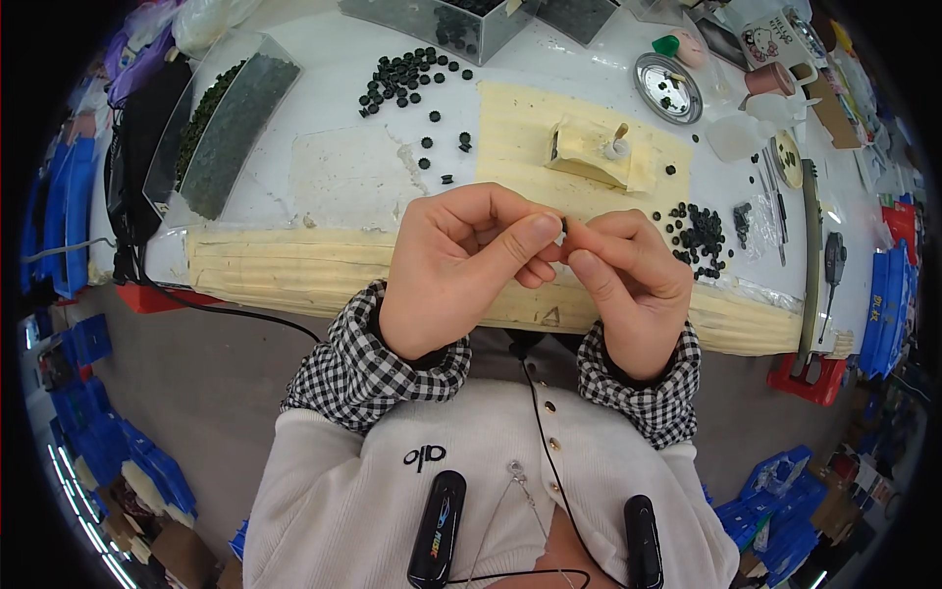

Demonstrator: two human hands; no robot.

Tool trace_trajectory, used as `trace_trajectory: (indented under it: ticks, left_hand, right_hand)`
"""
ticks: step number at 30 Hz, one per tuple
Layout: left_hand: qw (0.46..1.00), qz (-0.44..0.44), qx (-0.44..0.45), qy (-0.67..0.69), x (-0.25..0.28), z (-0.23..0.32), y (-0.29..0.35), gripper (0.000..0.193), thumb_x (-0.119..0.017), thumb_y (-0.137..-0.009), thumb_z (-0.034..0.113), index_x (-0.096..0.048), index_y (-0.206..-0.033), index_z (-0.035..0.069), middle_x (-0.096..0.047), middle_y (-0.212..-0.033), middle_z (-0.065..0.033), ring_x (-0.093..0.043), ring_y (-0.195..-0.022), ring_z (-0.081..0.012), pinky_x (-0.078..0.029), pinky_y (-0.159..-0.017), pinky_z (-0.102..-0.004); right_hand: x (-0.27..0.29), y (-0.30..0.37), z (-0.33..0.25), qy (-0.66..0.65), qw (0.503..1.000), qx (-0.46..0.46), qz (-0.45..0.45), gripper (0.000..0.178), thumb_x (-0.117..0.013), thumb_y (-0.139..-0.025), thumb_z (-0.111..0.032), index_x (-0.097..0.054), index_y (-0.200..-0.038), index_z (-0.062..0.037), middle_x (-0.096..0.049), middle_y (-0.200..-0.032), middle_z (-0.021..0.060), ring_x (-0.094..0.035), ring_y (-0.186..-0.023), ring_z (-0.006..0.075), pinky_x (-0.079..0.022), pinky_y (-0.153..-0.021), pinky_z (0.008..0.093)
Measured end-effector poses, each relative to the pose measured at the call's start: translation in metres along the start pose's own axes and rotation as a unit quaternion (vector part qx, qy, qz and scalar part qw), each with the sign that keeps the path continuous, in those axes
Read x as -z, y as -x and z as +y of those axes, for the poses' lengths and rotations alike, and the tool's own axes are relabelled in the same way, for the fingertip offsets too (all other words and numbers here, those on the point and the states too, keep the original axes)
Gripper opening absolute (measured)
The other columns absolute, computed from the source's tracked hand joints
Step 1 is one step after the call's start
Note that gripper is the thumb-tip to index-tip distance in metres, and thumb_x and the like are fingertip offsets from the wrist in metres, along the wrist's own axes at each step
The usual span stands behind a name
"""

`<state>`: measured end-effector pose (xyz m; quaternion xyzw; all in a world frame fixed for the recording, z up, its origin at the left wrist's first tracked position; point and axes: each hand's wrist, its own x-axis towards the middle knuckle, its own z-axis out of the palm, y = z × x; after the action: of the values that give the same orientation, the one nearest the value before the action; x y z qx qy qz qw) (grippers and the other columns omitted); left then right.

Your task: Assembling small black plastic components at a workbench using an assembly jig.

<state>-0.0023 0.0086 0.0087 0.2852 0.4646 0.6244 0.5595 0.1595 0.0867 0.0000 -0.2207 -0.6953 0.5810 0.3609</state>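
Small dark part (564, 228) pinched in fingers of left hand (453, 267), frame centre; grip of right hand (636, 287) cannot be told. Part to be steadied squarely, force applied lightly.

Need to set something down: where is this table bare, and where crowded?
Bare white tabletop lies between the clear bin at left and scattered black pieces; less room shows on the yellow sheet, left of the yellow block. Crowded: the right, with small black parts, slim tools and metal dish; front middle, with left hand and right hand.
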Motion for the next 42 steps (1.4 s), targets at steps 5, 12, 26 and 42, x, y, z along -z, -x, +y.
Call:
trace_trajectory:
  ticks: [5, 12, 26, 42]
  left_hand:
    - [0.999, 0.016, -0.046, 0.012, -0.003, -0.009, -0.001, 0.016, -0.061, -0.090, 0.007, -0.065, -0.100, -0.005, -0.067, -0.084, -0.0098, -0.063, -0.074, -0.0101, -0.053, -0.066, -0.0212]
    - [0.988, -0.008, -0.147, -0.051, -0.006, -0.009, 0.000, 0.023, -0.061, -0.087, -0.003, -0.063, -0.109, -0.005, -0.066, -0.096, -0.0116, -0.065, -0.086, -0.0143, -0.053, -0.077, -0.0228]
    - [0.987, 0.020, -0.158, -0.037, -0.007, -0.008, 0.003, 0.016, -0.062, -0.085, -0.006, -0.061, -0.101, -0.006, -0.067, -0.096, -0.0121, -0.066, -0.087, -0.0151, -0.053, -0.076, -0.0240]
    - [0.995, -0.001, -0.099, -0.016, 0.001, -0.006, -0.001, 0.014, -0.065, -0.082, -0.006, -0.065, -0.096, -0.007, -0.068, -0.091, -0.0129, -0.065, -0.079, -0.0140, -0.054, -0.073, -0.0239]
  right_hand:
    - [-0.004, -0.002, -0.007, 0.151, 0.985, 0.080, 0.014, 0.027, -0.065, -0.080, 0.008, -0.068, -0.106, 0.0005, -0.062, -0.091, 0.0078, -0.060, -0.081, 0.0142, -0.048, -0.072, 0.0232]
    - [-0.002, 0.000, -0.002, 0.058, 0.995, 0.064, 0.042, 0.028, -0.065, -0.079, 0.008, -0.067, -0.106, 0.0006, -0.060, -0.095, 0.0090, -0.060, -0.085, 0.0153, -0.048, -0.075, 0.0246]
    - [-0.004, 0.002, -0.001, 0.024, 0.998, 0.052, 0.028, 0.028, -0.065, -0.080, 0.007, -0.067, -0.107, 0.0000, -0.060, -0.097, 0.0092, -0.059, -0.086, 0.0148, -0.047, -0.076, 0.0242]
    - [0.002, -0.003, -0.008, 0.129, 0.985, 0.117, -0.010, 0.028, -0.065, -0.081, 0.006, -0.068, -0.108, -0.0024, -0.060, -0.095, 0.0088, -0.060, -0.078, 0.0140, -0.047, -0.066, 0.0218]
